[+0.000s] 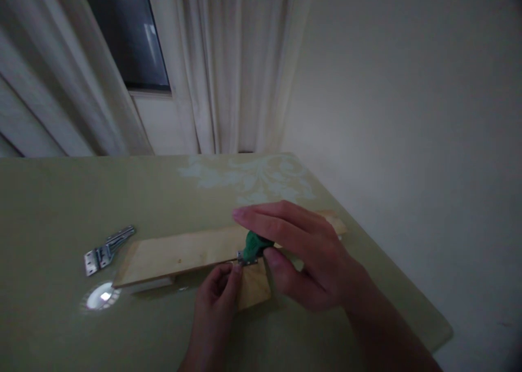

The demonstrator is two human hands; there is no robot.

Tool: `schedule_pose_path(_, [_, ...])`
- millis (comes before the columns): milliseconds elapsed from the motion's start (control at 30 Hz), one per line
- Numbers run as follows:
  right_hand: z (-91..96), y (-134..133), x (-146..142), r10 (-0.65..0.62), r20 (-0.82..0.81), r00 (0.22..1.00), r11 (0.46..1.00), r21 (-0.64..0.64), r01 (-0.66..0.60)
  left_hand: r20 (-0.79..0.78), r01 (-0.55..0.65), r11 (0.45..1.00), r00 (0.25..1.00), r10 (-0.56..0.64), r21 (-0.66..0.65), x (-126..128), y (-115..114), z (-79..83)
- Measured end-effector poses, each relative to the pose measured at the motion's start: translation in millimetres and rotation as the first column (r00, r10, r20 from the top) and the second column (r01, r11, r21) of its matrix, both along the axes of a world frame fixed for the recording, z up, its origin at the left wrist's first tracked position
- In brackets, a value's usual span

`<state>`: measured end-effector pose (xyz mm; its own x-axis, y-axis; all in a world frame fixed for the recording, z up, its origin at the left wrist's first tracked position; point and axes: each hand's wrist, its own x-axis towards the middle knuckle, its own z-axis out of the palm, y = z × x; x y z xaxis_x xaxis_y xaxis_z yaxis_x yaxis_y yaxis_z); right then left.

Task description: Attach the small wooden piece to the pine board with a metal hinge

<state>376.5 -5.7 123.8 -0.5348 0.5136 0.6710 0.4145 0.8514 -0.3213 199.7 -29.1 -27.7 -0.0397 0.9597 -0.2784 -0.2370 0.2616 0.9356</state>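
Note:
My right hand (pixel 304 255) is closed around the green handle of a short screwdriver (pixel 256 246), thumb below and fingers above. The tool's lower end meets a small metal hinge (pixel 240 256) at the seam between a long wooden board (pixel 183 252) and a small wooden block (pixel 255 287). Beside the hinge, the thumb and fingertips of my left hand (pixel 216 296) are pinched together at the block's left edge. Whatever sits between those fingertips is too small to make out. My right hand hides part of the long board.
Metal hinges (pixel 104 252) lie on the green table (pixel 61 209) left of the board. The board rests on pale supports (pixel 150 285). A round light reflection shows near its left end. The table's right edge runs along a white wall (pixel 408 116); curtains (pixel 236 67) hang behind.

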Motion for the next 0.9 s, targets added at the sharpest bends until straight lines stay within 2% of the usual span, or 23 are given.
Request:
schedule_pose_path(167, [-0.7, 3.9, 3.3, -0.109, -0.022, 0.994, 0.974, 0.198, 0.111, -0.008, -0.004, 1.000, 1.000, 0.004, -0.004, 0.6, 0.2, 0.8])
schedule_pose_path(300, [-2.4, 4.8, 4.0, -0.018, -0.026, 0.999, 0.996, 0.082, 0.020, 0.014, -0.003, 1.000, 1.000, 0.003, -0.009, 0.6, 1.8, 0.2])
schedule_pose_path(433, [-2.8, 3.5, 4.8, -0.092, -0.013, 0.996, 0.976, 0.196, 0.093, 0.008, 0.006, 1.000, 1.000, -0.006, 0.009, 0.4, 0.6, -1.1])
schedule_pose_path(567, [-2.9, 3.0, 5.6, -0.016, 0.042, 0.999, 0.994, 0.113, 0.011, 0.002, 0.005, 1.000, 1.000, -0.006, 0.025, 0.8, 0.5, -1.0])
schedule_pose_path(700, [-3.0, 5.1, 4.3, -0.086, 0.048, 0.995, 0.973, 0.216, 0.074, -0.003, 0.007, 0.999, 1.000, -0.007, 0.034, 1.6, 2.0, 2.0])
schedule_pose_path(833, [-3.1, 6.3, 1.7, 0.021, 0.052, 0.998, 0.988, 0.150, -0.029, 0.010, 0.003, 0.999, 1.000, -0.004, 0.049, 1.9, 1.9, 5.5])
schedule_pose_path(900, [-4.5, 5.9, 0.6, -0.030, 0.018, 0.999, 0.967, 0.254, 0.024, 0.010, -0.002, 0.998, 1.000, 0.002, 0.062, 2.2, 1.3, 7.4])
